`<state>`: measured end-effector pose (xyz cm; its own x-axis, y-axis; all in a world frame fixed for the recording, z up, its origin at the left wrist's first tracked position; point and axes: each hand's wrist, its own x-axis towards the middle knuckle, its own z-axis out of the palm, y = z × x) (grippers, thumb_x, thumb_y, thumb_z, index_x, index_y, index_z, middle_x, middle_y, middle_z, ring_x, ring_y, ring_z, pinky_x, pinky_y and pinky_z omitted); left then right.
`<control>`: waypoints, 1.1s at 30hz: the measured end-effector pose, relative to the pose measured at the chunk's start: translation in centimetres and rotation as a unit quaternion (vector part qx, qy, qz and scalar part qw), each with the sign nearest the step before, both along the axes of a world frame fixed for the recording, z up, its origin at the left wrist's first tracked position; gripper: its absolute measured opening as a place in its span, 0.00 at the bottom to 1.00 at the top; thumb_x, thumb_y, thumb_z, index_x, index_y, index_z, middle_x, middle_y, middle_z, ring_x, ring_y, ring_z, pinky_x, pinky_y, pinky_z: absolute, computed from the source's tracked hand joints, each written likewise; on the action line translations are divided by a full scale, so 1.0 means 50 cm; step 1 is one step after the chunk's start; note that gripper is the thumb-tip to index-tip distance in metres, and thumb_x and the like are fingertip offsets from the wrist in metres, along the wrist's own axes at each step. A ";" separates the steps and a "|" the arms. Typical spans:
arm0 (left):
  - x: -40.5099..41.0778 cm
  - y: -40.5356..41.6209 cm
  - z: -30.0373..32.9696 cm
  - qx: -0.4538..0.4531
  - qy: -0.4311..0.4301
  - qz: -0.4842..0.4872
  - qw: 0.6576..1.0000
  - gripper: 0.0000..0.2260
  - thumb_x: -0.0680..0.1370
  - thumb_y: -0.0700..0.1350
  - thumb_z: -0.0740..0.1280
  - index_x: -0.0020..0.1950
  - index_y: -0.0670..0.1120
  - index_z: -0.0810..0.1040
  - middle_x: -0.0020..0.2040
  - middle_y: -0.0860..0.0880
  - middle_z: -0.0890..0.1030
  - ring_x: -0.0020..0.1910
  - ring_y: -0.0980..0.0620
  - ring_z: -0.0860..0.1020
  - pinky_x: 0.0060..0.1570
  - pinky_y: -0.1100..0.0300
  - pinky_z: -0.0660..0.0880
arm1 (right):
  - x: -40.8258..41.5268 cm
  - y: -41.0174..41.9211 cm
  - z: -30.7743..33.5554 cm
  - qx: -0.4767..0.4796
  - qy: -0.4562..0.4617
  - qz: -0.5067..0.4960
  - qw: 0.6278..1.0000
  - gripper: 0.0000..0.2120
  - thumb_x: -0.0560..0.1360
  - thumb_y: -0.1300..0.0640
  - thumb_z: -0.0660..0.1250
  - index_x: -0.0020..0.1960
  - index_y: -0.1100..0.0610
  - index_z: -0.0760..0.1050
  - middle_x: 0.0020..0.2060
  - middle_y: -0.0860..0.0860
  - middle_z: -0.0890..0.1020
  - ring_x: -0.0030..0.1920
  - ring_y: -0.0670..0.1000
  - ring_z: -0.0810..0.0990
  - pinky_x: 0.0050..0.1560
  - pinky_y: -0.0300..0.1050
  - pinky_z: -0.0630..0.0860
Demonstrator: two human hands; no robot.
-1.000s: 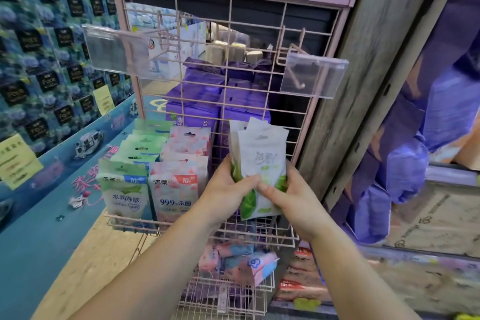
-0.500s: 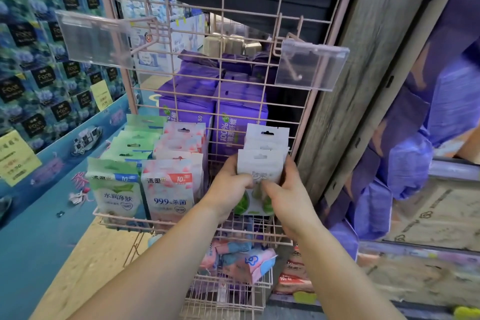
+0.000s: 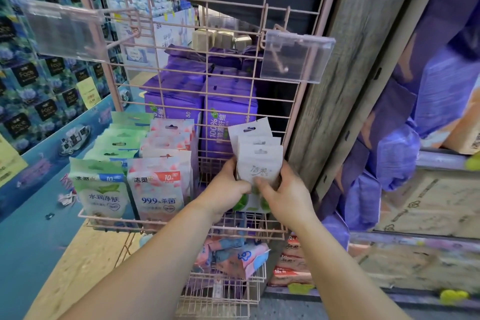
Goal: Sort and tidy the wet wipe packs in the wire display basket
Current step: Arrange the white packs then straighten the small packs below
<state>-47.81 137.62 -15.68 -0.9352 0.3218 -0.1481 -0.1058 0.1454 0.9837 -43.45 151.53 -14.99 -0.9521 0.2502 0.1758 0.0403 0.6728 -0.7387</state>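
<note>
At right end of pink wire basket [image 3: 181, 223]: small stack of white wipe packs [image 3: 259, 163], flat matte pouches with hang-hole tabs at top, fanned one behind another, green leaf print at lower corners. Gripped from both sides. Left hand [image 3: 226, 189] curled round left edge of front pack, thumb across its face; right hand [image 3: 285, 195] curled round right edge, fingertips pinching lower front. Stack upright, leaning slightly back, base down near basket's thin rod floor.

Beside it, across a bare gap of grid: row of pink wipe packs [image 3: 158, 187], glossy film, peach-like print, red corner badge, standing in file front to back. Touching that row on its left: row of green wipe packs [image 3: 100, 189], same glossy pouch shape, leaf print, blue corner badge. Both rows upright against front rail.

Behind basket, rising as back wall: pink wire grid panel [image 3: 207, 60], thin painted rods in rectangular mesh. Clipped to hooks on it, two clear plastic label holders, one at left [image 3: 65, 31], one at right [image 3: 293, 57], both flat, rectangular, slightly frosted. Seen through grid: purple tissue packs [image 3: 197, 101], soft plastic-wrapped blocks, stacked.

Below: lower wire basket [image 3: 223, 293], same pink rod, with crumpled pink-and-blue soft packs [image 3: 239, 260] lying loose and tilted. Right of display: rough grey wood-grain post [image 3: 350, 73].
</note>
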 end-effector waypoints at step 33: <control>-0.041 0.006 -0.051 -0.164 0.114 -0.072 0.977 0.31 0.66 0.46 0.75 0.67 0.56 0.70 0.61 0.54 0.80 0.60 0.53 0.78 0.60 0.49 0.76 | -0.002 -0.001 -0.039 0.140 0.023 -0.092 0.986 0.27 0.71 0.40 0.68 0.62 0.57 0.74 0.64 0.55 0.70 0.61 0.59 0.69 0.58 0.47 0.68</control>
